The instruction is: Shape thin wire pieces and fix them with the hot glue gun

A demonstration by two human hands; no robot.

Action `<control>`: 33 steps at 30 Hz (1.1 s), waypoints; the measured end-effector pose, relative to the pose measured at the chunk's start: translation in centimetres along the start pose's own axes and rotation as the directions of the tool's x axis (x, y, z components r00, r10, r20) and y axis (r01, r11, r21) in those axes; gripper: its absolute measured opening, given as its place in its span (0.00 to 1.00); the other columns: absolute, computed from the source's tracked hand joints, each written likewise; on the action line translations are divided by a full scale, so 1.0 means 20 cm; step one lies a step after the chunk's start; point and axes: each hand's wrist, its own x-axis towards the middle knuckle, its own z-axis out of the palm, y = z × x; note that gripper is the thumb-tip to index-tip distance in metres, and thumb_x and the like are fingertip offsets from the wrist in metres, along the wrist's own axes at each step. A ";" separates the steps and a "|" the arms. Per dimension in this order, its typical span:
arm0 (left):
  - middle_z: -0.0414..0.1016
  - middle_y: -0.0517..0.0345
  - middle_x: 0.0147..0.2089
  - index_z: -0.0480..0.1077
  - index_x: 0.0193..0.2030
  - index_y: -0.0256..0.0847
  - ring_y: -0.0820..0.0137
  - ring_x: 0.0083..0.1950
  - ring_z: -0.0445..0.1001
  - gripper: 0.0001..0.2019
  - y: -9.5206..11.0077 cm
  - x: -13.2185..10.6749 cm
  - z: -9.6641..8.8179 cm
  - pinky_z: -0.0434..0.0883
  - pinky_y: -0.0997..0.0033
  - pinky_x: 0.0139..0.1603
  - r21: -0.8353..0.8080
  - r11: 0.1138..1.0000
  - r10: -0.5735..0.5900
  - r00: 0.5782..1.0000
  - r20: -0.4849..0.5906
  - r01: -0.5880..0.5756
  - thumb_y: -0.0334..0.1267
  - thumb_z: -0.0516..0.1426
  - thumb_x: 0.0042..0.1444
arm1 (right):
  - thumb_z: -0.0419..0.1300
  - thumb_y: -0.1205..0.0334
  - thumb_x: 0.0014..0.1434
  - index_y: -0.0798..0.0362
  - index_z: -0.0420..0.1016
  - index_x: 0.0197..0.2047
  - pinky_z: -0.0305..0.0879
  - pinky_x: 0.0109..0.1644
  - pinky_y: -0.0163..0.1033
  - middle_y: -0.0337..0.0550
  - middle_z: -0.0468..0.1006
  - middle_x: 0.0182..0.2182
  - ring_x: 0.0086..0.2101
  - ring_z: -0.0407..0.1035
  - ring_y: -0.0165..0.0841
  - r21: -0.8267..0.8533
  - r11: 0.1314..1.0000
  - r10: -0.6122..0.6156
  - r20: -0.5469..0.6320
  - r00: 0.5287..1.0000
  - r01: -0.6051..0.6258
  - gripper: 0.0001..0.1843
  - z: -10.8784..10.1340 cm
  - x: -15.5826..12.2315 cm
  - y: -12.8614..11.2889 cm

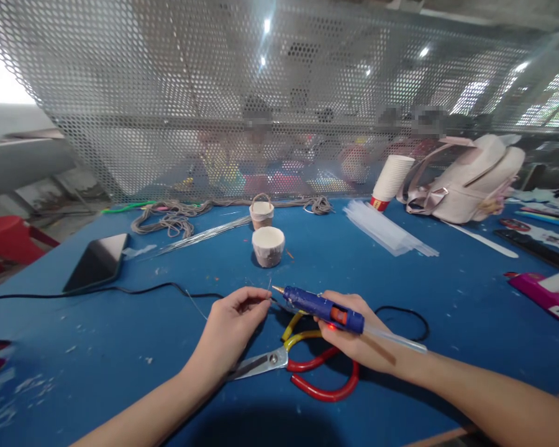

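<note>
My right hand (349, 316) is wrapped round a blue hot glue gun (317, 304) with a clear glue stick out of its back end; a red light glows on it. Its brass nozzle points left, close to the fingertips of my left hand (240, 313). Those fingers pinch a thin wire (196, 305), whose short end sticks up by the nozzle. Under both hands lie scissors (272, 359) with red and yellow handles, partly covered. Beyond my hands stands a small wrapped cup (268, 248) with a white top, and behind it a similar cup with a handle (261, 214).
A bundle of wires (209, 234), grey cord (168, 222) and a dark tablet (97, 262) lie left. To the right are translucent strips (386, 230), stacked paper cups (391, 180), a pink backpack (470, 177) and a magenta glue gun (543, 295). A perforated metal screen (168, 99) borders the table's back; people sit behind it.
</note>
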 end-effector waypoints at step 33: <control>0.69 0.62 0.19 0.74 0.27 0.35 0.77 0.21 0.62 0.09 0.04 -0.01 0.03 0.59 0.75 0.23 -0.185 0.976 -0.091 0.987 0.130 0.114 0.38 0.64 0.40 | 0.57 0.65 0.55 0.53 0.66 0.42 0.63 0.33 0.33 0.40 0.70 0.33 0.29 0.64 0.28 0.089 0.967 -0.227 -0.112 0.968 0.237 0.10 0.09 0.06 -0.01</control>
